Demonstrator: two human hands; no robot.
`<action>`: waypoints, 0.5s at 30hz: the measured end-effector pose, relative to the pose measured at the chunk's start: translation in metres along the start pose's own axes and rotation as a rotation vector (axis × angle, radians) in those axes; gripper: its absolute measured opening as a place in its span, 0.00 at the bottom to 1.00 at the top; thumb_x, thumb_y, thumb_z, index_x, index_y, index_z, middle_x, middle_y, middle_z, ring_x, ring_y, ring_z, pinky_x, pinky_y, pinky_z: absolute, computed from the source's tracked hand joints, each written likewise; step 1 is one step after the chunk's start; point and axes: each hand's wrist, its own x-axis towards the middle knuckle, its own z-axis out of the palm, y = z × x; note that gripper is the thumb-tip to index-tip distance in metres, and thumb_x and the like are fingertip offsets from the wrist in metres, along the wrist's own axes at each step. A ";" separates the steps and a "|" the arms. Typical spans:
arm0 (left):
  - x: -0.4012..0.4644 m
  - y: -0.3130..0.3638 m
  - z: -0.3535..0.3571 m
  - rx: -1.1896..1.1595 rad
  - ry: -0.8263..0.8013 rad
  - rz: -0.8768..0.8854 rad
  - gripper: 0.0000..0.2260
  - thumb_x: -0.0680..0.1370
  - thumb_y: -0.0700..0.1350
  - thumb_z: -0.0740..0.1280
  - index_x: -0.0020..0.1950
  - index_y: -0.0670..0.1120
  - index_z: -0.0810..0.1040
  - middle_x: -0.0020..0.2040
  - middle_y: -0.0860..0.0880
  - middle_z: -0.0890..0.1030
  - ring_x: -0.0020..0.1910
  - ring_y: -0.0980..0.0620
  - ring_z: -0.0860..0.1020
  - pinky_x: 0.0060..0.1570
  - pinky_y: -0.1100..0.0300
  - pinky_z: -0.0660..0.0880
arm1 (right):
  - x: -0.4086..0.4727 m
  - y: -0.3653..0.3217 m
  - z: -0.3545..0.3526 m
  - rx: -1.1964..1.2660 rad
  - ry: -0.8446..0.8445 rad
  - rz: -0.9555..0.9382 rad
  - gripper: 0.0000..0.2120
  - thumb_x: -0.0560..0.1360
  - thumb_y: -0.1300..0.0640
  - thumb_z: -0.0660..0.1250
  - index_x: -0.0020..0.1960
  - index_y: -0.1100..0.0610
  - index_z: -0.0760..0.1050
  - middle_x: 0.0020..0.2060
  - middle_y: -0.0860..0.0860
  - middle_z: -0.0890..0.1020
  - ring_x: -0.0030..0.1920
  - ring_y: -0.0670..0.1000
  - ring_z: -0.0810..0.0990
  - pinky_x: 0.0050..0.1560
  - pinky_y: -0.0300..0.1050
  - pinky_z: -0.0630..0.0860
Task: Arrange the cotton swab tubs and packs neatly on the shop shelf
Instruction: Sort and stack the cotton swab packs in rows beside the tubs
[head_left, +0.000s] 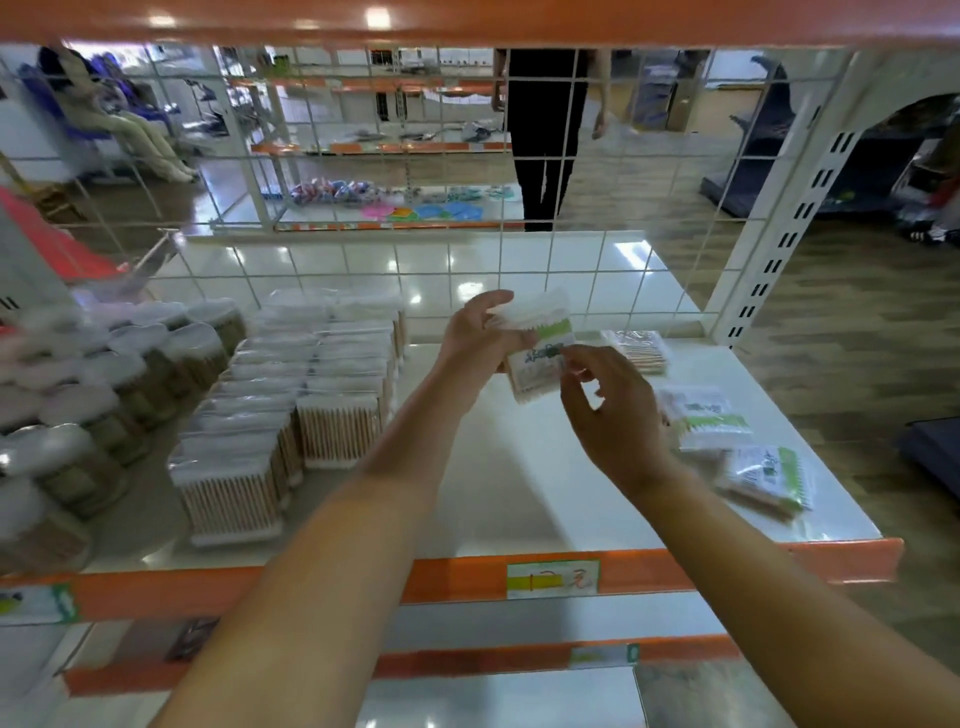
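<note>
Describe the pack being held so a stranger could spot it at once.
Start at the white shelf with the orange front edge, then look above its middle. Both hands meet there on one flat swab pack, left hand gripping, right hand pinching its label. Unlike the packs lying at right, it is lifted off the shelf.

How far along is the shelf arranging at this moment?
Partly done. The round tubs on the left and the square tubs beside them already stand in neat rows. In hand: the left hand holds a green-labelled pack above the shelf, the right hand pinching its edge. Left: loose packs lying scattered at the right end.
</note>
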 end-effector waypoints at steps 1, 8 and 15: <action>-0.001 0.000 -0.004 0.021 0.009 0.008 0.25 0.70 0.36 0.72 0.66 0.47 0.71 0.58 0.46 0.73 0.51 0.48 0.77 0.42 0.61 0.79 | 0.000 -0.007 0.004 0.008 -0.011 -0.009 0.12 0.73 0.61 0.62 0.54 0.61 0.77 0.45 0.55 0.80 0.44 0.52 0.77 0.40 0.42 0.71; -0.014 -0.004 -0.018 0.168 0.094 0.058 0.18 0.71 0.39 0.73 0.59 0.43 0.75 0.48 0.50 0.76 0.50 0.47 0.77 0.51 0.50 0.79 | 0.003 -0.044 0.027 0.038 -0.124 0.117 0.14 0.74 0.61 0.64 0.59 0.60 0.74 0.54 0.54 0.76 0.52 0.50 0.75 0.50 0.34 0.67; -0.038 0.008 -0.033 0.107 -0.021 0.137 0.08 0.75 0.41 0.67 0.51 0.38 0.79 0.45 0.39 0.80 0.45 0.47 0.80 0.41 0.59 0.79 | 0.004 -0.063 0.032 0.093 -0.105 0.146 0.17 0.74 0.61 0.67 0.62 0.58 0.72 0.56 0.53 0.75 0.55 0.49 0.74 0.50 0.32 0.66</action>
